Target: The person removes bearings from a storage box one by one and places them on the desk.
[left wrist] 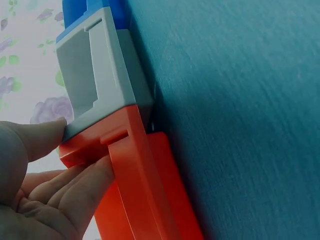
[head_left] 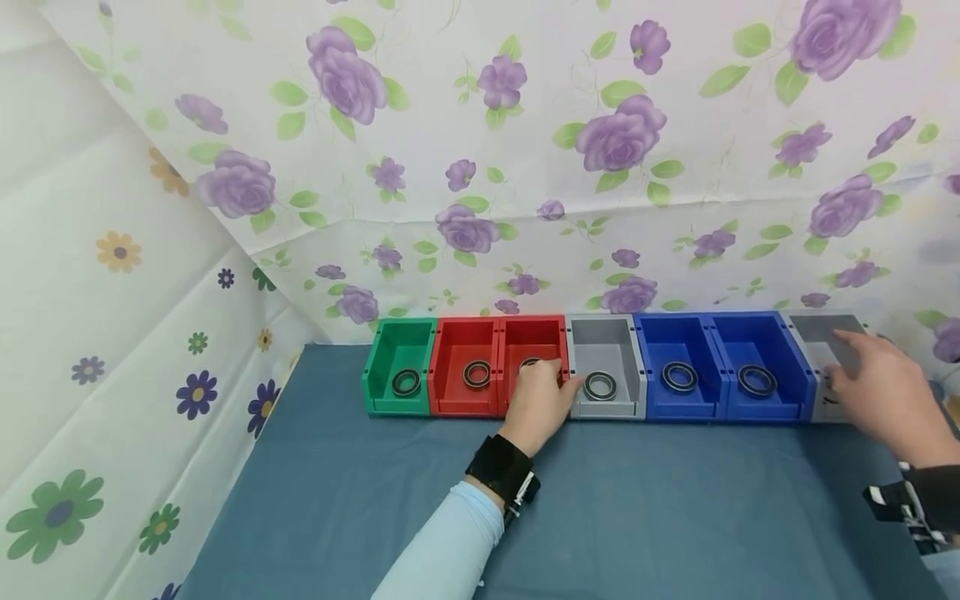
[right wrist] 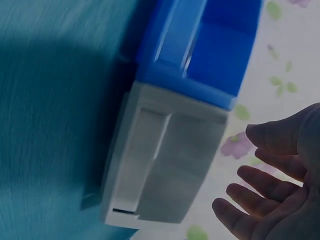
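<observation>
My left hand (head_left: 534, 406) reaches into the right red bin (head_left: 534, 327). Its fingers dip inside, and the thumb touches the rim beside the middle grey bin (head_left: 637, 407). A black-and-silver ring bearing (head_left: 530, 362) in that red bin is mostly hidden behind the hand. In the left wrist view, the thumb and fingers (left wrist: 82, 192) stand apart, with the bin's side wall between them. At the far right, my right hand (head_left: 892, 392) hovers over the right grey bin (head_left: 813, 327), fingers spread and holding nothing. A bearing (head_left: 828, 385) there is partly covered by the hand.
A green bin (head_left: 375, 358), the left red bin (head_left: 444, 333) and two blue bins (head_left: 651, 333) complete the row, each holding a bearing. Another bearing (head_left: 587, 386) lies in the middle grey bin. Behind the row hangs a flowered cloth (head_left: 420, 275); a blue cloth (head_left: 637, 517) covers the table.
</observation>
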The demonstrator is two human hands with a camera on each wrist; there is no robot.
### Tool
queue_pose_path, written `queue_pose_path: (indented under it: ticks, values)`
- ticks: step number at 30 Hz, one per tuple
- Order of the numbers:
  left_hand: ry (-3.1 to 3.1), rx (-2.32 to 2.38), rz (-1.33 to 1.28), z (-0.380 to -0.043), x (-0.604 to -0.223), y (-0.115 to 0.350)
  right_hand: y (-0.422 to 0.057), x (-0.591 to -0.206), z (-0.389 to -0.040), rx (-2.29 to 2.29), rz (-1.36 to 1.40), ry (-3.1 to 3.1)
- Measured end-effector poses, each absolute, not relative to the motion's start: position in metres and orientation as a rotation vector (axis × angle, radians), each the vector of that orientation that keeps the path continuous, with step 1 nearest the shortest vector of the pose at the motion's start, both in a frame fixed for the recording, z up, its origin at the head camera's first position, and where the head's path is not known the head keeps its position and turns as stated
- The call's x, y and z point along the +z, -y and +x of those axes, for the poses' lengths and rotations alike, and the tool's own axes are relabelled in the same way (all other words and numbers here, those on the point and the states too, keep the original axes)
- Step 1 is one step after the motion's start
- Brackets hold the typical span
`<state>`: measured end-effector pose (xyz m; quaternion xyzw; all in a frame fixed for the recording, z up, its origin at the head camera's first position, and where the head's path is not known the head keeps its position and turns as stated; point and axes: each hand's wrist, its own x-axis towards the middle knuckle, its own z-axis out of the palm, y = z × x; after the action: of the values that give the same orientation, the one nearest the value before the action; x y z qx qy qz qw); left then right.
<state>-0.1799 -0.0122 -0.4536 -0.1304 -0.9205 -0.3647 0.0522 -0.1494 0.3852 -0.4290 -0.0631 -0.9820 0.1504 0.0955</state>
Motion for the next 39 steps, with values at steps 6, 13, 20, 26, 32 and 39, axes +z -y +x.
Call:
queue_pose_path:
  ticks: [6,13,20,26,32,39]
  values:
    - [2.81,-1.095,-0.404,-0.182,-0.453,0.014,-0.397,-0.438,-0.164,0.504,-0.136,3.012]
    - [2.815,-1.09,-0.419,-0.182,-0.452,0.015,-0.409,-0.444,-0.178,0.505,-0.106,3.101]
    - [2.84,-1.149,-0.391,-0.18,-0.453,0.015,-0.422,-0.454,-0.18,0.458,-0.095,3.222]
    - [2.863,-1.204,-0.377,-0.179,-0.453,0.013,-0.428,-0.459,-0.182,0.495,-0.09,3.248]
    - [2.884,-1.232,-0.347,-0.179,-0.453,0.014,-0.431,-0.46,-0.187,0.526,-0.103,3.28]
    - [2.857,-1.241,-0.355,-0.182,-0.452,0.014,-0.437,-0.464,-0.194,0.478,-0.105,3.279]
